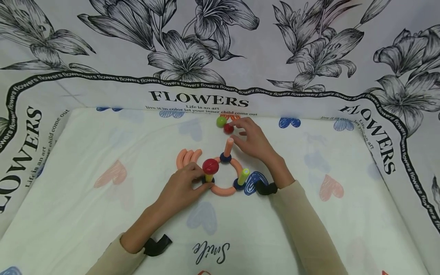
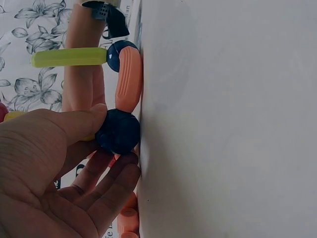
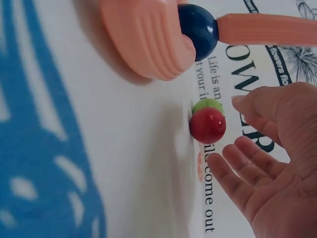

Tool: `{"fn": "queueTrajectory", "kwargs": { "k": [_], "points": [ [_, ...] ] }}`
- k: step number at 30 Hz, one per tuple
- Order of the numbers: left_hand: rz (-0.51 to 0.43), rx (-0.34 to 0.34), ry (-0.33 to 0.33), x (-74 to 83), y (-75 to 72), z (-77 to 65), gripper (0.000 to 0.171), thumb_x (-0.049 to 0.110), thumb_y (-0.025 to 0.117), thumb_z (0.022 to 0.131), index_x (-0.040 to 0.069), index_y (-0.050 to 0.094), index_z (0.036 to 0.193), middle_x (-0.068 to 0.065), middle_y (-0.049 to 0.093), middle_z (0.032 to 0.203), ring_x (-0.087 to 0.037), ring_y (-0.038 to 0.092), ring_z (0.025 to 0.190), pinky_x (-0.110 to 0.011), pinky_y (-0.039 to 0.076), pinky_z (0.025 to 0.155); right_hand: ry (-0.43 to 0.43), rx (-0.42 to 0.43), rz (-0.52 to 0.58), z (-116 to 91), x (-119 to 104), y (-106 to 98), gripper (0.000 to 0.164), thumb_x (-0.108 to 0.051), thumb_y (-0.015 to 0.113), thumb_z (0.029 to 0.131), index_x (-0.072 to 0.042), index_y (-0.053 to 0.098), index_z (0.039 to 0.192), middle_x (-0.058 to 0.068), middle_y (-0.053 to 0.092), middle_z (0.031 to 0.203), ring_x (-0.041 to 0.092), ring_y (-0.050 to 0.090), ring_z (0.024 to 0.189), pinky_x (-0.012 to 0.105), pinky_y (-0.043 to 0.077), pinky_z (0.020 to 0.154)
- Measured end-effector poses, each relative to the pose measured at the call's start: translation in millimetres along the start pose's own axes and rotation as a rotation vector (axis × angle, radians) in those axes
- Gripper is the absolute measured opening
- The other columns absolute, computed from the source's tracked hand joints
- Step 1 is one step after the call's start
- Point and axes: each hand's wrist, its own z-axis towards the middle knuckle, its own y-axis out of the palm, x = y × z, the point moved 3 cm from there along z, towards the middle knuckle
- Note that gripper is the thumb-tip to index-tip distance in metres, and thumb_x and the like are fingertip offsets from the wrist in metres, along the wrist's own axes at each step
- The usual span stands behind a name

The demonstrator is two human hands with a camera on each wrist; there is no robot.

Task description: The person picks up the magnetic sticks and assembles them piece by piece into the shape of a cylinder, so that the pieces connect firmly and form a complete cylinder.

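A ring of curved orange pieces (image 1: 223, 191) joined by dark blue balls lies on the cloth. My left hand (image 1: 180, 187) pinches the ring's left dark blue ball (image 2: 118, 132) between thumb and fingers. From that ball rises a yellow rod (image 1: 209, 178) topped by a red ball (image 1: 210, 166). An orange rod (image 1: 228, 147) stands on the far blue ball, and a lime rod (image 1: 244, 176) on the right one; both have bare tops. My right hand (image 1: 252, 139), fingers spread, hovers beside a loose red ball (image 3: 208, 125). A green ball (image 1: 221, 122) sits right behind it.
Several loose curved orange pieces (image 1: 187, 156) lie together left of the ring, just beyond my left hand. The white cloth (image 1: 137, 214) has printed hearts; a flower-printed cloth (image 1: 254, 72) rises behind it. Black straps (image 1: 158, 245) hang at both wrists.
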Motion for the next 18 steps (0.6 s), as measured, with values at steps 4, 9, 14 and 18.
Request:
{"fn": "queueTrajectory", "kwargs": {
  "k": [4,9,14,18],
  "points": [
    [-0.007,-0.001,0.003,-0.2,1.1,-0.2,0.021,0.024,0.090,0.086,0.016,0.082,0.103,0.002,0.065,0.094,-0.011,0.057,0.084,-0.024,0.049,0.071,0.000,0.007,-0.022,3.7,-0.8,-2.6,0.042,-0.013,0.070,0.100,-0.007,0.062,0.141,0.015,0.056,0.147,0.033,0.060,0.133,0.046,0.058,0.105],
    [-0.006,-0.001,0.001,-0.5,1.5,-0.8,0.023,0.025,0.090,0.086,0.016,0.082,0.106,0.002,0.065,0.094,-0.011,0.057,0.083,-0.024,0.049,0.071,0.004,0.017,-0.038,6.9,2.9,-4.2,0.042,-0.014,0.070,0.101,-0.007,0.061,0.142,0.014,0.056,0.149,0.032,0.060,0.134,0.046,0.058,0.106],
    [0.001,0.003,0.001,-0.7,0.5,-1.1,0.022,0.024,0.090,0.086,0.015,0.082,0.105,0.001,0.065,0.094,-0.011,0.056,0.083,-0.024,0.048,0.070,-0.002,-0.007,-0.027,9.8,7.2,1.8,0.041,-0.013,0.068,0.102,-0.010,0.062,0.142,0.012,0.057,0.152,0.030,0.058,0.138,0.046,0.057,0.108],
    [0.006,0.004,0.010,-0.4,0.3,-0.6,0.021,0.025,0.090,0.086,0.016,0.082,0.103,0.001,0.065,0.094,-0.011,0.056,0.083,-0.025,0.048,0.070,-0.013,-0.030,-0.036,10.4,6.7,6.7,0.043,-0.010,0.067,0.101,-0.011,0.062,0.144,0.010,0.057,0.153,0.029,0.058,0.138,0.046,0.056,0.109]
  ]
}}
